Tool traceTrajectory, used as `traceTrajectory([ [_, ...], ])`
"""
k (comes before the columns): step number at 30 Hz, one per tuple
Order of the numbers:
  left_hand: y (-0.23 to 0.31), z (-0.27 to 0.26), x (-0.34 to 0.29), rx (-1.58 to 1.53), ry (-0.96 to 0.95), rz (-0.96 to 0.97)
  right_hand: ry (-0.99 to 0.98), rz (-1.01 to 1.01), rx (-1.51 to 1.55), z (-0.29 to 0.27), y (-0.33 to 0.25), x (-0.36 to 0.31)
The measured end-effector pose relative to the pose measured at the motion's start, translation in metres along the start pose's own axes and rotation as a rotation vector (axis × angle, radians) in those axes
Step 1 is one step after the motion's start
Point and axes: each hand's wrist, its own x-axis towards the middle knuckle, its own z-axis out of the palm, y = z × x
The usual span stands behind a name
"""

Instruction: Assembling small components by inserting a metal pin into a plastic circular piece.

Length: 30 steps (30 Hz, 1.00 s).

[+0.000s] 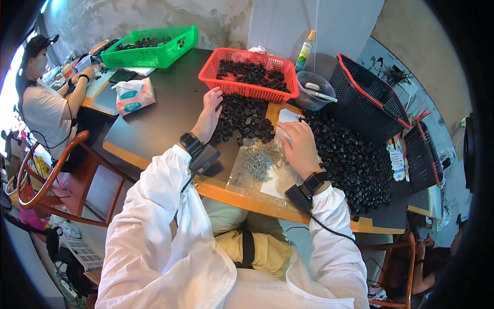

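My left hand (208,114) is raised beside the near left corner of the red basket (206,77), fingers slightly bent and apart, with nothing visible in it. Right next to it lies a heap of black ring-shaped plastic parts (242,117). My right hand (300,145) has its fingers curled together above white paper (288,116); whatever they grip, if anything, is hidden. To its left, small grey screws (260,160) are piled on a clear plastic bag (234,177). Glossy black round caps (355,167) spread in a large heap to its right.
Behind stand a green basket (170,55), a clear tub (314,87) with a phone-like item, a yellow-capped bottle (305,50) and a black basket (360,95). A tissue pack (134,96) lies left. Another person (46,103) works at far left; someone's arm (422,270) shows lower right.
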Motion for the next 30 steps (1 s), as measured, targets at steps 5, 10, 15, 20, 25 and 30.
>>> traceTrajectory([
  [5, 0.013, 0.004, -0.012, 0.392, 0.059, 0.261, -0.025, 0.111, -0.005, 0.005, 0.003, -0.002],
  [10, 0.043, 0.024, -0.008, 0.725, -0.262, 0.595, -0.045, 0.099, 0.022, 0.019, 0.006, 0.006],
  [15, 0.068, 0.054, 0.014, 0.987, -1.023, 0.535, -0.086, 0.114, -0.019, 0.02, 0.006, 0.005],
  [20, 0.045, 0.055, 0.017, 1.065, -1.171, 0.617, -0.098, 0.149, -0.008, 0.023, 0.007, 0.003],
  [25, 0.036, 0.046, 0.013, 1.054, -1.118, 0.647, -0.098, 0.157, 0.01, 0.02, 0.0, 0.01],
  [30, 0.035, 0.033, 0.024, 1.032, -1.126, 0.618, -0.109, 0.187, 0.053, 0.02, 0.002, 0.006],
])
